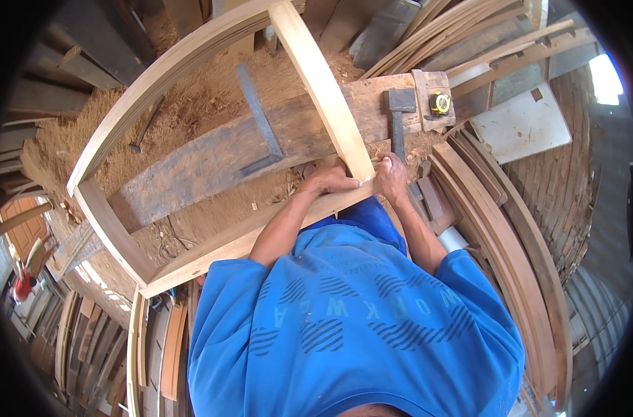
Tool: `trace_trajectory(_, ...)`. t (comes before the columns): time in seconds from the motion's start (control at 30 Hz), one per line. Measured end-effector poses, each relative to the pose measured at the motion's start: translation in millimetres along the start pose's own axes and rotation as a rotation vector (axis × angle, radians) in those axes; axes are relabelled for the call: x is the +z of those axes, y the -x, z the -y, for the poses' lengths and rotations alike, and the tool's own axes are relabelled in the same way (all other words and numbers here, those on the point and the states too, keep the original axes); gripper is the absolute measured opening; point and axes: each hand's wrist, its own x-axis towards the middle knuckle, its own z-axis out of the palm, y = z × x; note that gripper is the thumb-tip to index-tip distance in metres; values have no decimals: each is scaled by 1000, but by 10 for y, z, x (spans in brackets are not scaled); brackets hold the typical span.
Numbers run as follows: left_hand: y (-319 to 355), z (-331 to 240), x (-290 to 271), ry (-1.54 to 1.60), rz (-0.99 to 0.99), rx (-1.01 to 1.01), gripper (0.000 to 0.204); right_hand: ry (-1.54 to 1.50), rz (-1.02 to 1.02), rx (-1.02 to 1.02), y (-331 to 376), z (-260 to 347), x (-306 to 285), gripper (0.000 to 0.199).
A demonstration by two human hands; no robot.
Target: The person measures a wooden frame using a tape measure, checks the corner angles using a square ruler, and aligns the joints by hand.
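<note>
A pale wooden frame (323, 87) rests across a plank and against my lap, its far rail bowed and its near rail straight. My left hand (328, 181) is closed on the near right corner, where the right-hand piece meets the near rail. On the other side of that joint, my right hand (391, 175) is curled against the rail's end. A small whitish bit shows at the joint between my hands; what it is I cannot make out. Just beyond my right hand lies a dark mallet-like hammer (400, 103), its handle toward me.
Under the frame runs a thick worn plank (198, 177) bearing a metal square (261, 121). A yellow tape measure (439, 103) sits at its right end. Sawdust (198, 97) covers the ground, where another hammer (147, 126) lies. Curved boards (511, 278) are stacked at right.
</note>
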Motion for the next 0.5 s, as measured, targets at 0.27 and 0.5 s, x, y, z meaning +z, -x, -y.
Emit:
trace_trajectory(0.27,-32,158,187,96,-199,128,88,-87,-21,28,0,21,-3,33)
trace_trajectory(0.5,407,109,328,-96,-361,104,64,-66,-14,94,22,121,-44,31)
